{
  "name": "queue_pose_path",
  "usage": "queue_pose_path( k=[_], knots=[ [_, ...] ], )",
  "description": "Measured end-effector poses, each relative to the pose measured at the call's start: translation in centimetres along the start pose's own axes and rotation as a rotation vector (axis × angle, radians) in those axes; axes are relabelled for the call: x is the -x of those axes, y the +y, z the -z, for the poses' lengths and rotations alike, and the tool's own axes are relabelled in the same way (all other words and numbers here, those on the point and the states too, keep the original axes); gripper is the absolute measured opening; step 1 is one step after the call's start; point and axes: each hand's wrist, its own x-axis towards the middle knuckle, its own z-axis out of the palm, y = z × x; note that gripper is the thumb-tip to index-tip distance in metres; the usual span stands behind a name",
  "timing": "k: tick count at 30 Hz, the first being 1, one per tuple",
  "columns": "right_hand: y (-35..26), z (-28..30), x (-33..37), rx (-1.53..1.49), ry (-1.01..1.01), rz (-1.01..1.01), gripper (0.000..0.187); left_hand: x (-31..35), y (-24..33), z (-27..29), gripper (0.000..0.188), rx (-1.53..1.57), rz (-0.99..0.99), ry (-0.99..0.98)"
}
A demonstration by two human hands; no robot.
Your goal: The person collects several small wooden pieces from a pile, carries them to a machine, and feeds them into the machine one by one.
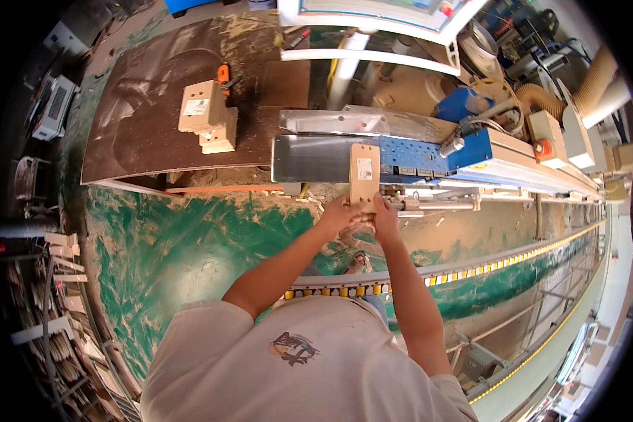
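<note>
A flat tan wooden board [363, 158] with a white label and small holes stands out in front of me, its far part over the dark metal bed [309, 158] of a machine. My left hand [340, 214] grips its near left corner, fingers curled beneath. On the near right corner, my right hand [385, 216] is closed with the thumb along the edge. To the left, a stack of similar boards [218, 130] lies on a brown table, the top one labelled. Beside the stack rests an orange and black hand tool [224, 76].
The brown table [133, 105] is dusty with shavings. A blue perforated plate [411, 156] adjoins the machine bed, with a long machine rail running right. A yellow and black toothed strip [457, 276] crosses close to my waist. Wood pieces [63, 309] are piled at left above the green floor [190, 246].
</note>
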Motion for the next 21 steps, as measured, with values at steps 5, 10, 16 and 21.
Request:
queue_pose_path(
  k=[5, 10, 16, 21],
  knots=[
    [-2.7, 2.3, -2.2, 0.004, 0.018, 0.0, 0.045, -3.0, 1.3, -2.7, 0.046, -0.061, 0.02, 0.027],
    [-3.6, 2.0, -2.8, -0.017, 0.031, -0.014, 0.047, -4.5, 0.5, -4.0, 0.05, -0.008, -0.057, 0.213],
    [-3.1, 3.8, -3.4, -0.08, -0.029, -0.01, 0.051, -4.6, -0.2, -6.6, 0.05, -0.025, -0.106, 0.385],
    [-3.1, 7.4, -4.6, -0.09, -0.024, 0.066, 0.052, -5.7, -0.6, -10.6, 0.047, -0.084, -0.125, 0.417]
  ],
)
